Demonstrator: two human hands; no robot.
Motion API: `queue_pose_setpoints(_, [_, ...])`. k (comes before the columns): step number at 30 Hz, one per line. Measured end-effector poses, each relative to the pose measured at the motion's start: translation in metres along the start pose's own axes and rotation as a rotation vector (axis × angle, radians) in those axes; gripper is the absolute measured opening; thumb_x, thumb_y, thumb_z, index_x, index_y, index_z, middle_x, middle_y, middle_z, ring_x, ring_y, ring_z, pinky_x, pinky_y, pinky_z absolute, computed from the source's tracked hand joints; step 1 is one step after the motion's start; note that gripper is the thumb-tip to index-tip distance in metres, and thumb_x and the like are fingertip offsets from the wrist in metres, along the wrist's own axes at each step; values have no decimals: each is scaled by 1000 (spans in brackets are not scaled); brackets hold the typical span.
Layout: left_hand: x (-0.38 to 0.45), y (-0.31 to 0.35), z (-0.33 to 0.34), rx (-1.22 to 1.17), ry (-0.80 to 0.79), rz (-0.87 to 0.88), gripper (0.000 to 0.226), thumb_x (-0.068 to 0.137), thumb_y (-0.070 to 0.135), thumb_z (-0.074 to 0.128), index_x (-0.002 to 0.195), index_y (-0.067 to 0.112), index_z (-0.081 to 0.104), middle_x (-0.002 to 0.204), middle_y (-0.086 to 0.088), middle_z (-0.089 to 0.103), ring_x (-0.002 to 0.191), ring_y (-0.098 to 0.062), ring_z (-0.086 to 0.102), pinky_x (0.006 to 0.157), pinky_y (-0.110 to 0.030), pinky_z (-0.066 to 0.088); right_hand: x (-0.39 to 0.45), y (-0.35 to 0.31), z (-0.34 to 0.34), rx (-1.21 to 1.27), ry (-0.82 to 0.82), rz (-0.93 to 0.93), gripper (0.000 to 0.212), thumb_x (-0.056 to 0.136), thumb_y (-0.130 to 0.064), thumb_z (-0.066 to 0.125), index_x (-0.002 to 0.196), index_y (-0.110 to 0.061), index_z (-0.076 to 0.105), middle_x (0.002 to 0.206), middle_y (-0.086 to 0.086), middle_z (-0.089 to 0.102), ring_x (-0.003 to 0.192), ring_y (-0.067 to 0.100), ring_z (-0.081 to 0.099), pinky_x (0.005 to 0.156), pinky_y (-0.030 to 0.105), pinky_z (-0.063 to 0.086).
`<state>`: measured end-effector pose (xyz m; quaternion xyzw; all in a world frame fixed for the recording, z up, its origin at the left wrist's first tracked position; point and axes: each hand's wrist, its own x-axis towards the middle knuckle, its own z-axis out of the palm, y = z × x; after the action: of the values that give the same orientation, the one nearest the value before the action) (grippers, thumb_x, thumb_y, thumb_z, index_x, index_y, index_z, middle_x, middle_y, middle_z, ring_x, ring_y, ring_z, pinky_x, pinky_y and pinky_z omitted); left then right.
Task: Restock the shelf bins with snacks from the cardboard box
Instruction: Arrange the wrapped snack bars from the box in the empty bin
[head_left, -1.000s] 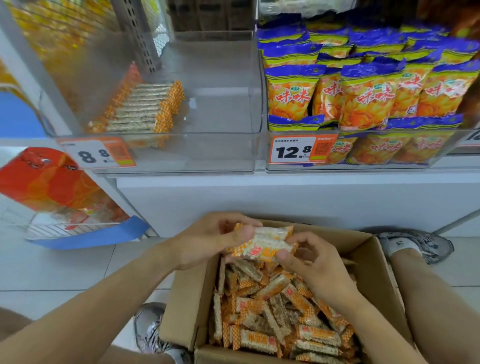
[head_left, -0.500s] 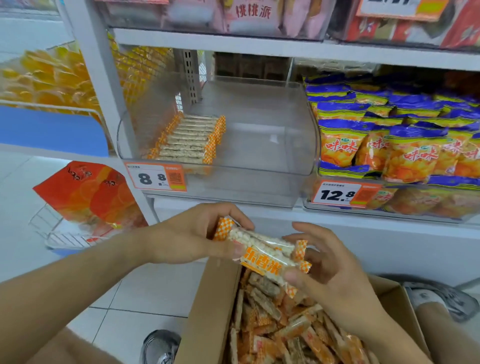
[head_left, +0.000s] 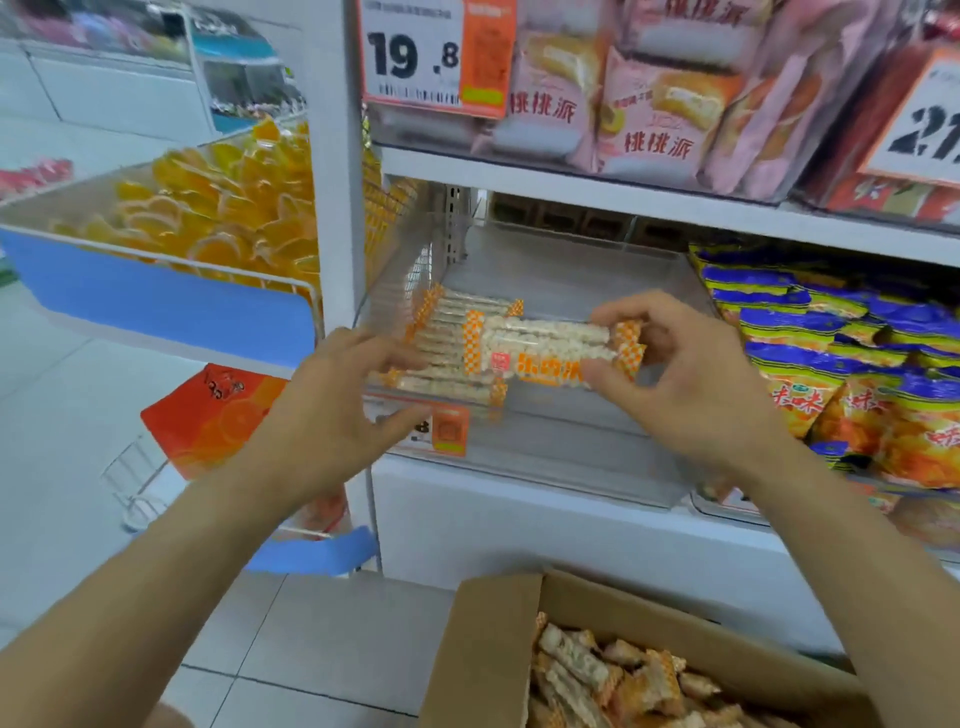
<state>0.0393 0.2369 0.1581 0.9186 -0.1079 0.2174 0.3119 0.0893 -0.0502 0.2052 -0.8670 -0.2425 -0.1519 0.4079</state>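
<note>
Placement is the step in hand, by my reading: the right hand (head_left: 691, 384) pinches a small stack of rice-cracker bars (head_left: 545, 351) by their right end, thumb below and fingers curled over the top, and holds them level above the front lip of the clear shelf bin (head_left: 582, 447). The left hand (head_left: 332, 415) hangs just left of the bars with fingers spread and relaxed, gripping nothing. A neat row of the same bars (head_left: 447, 338) already lies along the bin's left side, with bare floor to its right. Next, I judge, the stack must go down beside that row, ends lined up. Near the person, the cardboard box (head_left: 488, 649) sits on pale floor tiles, still holding many bars. Right of the bin stand blue-and-yellow snack bags (head_left: 841, 364); pink pastry packs (head_left: 649, 104) fill the shelf above.
</note>
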Motion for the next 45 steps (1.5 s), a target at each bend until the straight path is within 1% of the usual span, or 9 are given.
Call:
queue_pose_setpoints(3, [0,-22,1,89,15,45,26,74,19,88,97,22,76,92,10,65,92,-9,50,82,-6,36,37,12,16,11,-168,36,41,77,-11,85,99,-37,61,99,-11,70,76,9,67,75,30,56])
queue_pose_setpoints(8, [1,-29,7,67,53,95,23,74,9,86,93,20,79,86,6,66,87,-7,49,76,-7,37,63,19,54,71,-410,132,30,72,1,86,92,-15,71,95,2,69,57,-6,54,63,10,42])
queue_pose_setpoints(12, [1,-28,9,68,53,78,19,77,12,85,94,20,80,88,8,67,88,-11,53,77,-6,37,72,23,79,37,-471,172,33,65,-1,89,79,-26,72,86,-1,71,71,6,57,69,22,46])
queue_pose_setpoints(18, [0,-23,10,79,64,50,17,77,14,84,93,20,79,87,15,59,91,-9,51,77,-9,35,76,23,89,11,-626,218,26,69,-3,90,91,-9,77,89,-2,73,77,3,62,68,11,47])
queue_pose_setpoints(25, [-11,-14,20,136,147,45,19,79,11,82,96,13,75,96,2,62,97,-23,55,100,-13,31,67,17,74,38,-564,266,20,90,-26,74,97,-7,76,76,-5,69,64,2,61,61,19,53])
queue_pose_setpoints(29, [-22,6,37,66,201,164,6,85,12,75,90,13,72,92,2,62,91,-15,52,82,-16,40,44,12,41,-3,-407,156,9,94,-19,69,89,-13,73,73,-12,67,64,2,62,58,9,44])
queue_pose_setpoints(33, [-41,23,66,-65,-13,221,14,89,30,59,87,22,70,89,13,58,79,1,48,70,-17,43,-3,12,6,67,-249,82,8,92,-15,71,87,-20,73,75,-4,72,71,15,70,69,27,56])
queue_pose_setpoints(37, [-66,39,108,-91,-392,176,8,91,32,58,85,34,62,86,21,54,74,2,51,69,-20,45,-70,17,-20,165,-198,145,3,92,-14,71,91,-15,74,77,0,73,70,13,69,66,20,54])
queue_pose_setpoints(45, [-127,56,219,-132,-804,-17,15,92,34,67,97,21,72,90,9,70,80,-3,62,75,-27,52,-215,107,-26,51,-440,493,9,95,-35,66,101,-32,72,93,-22,69,90,-6,62,77,10,46])
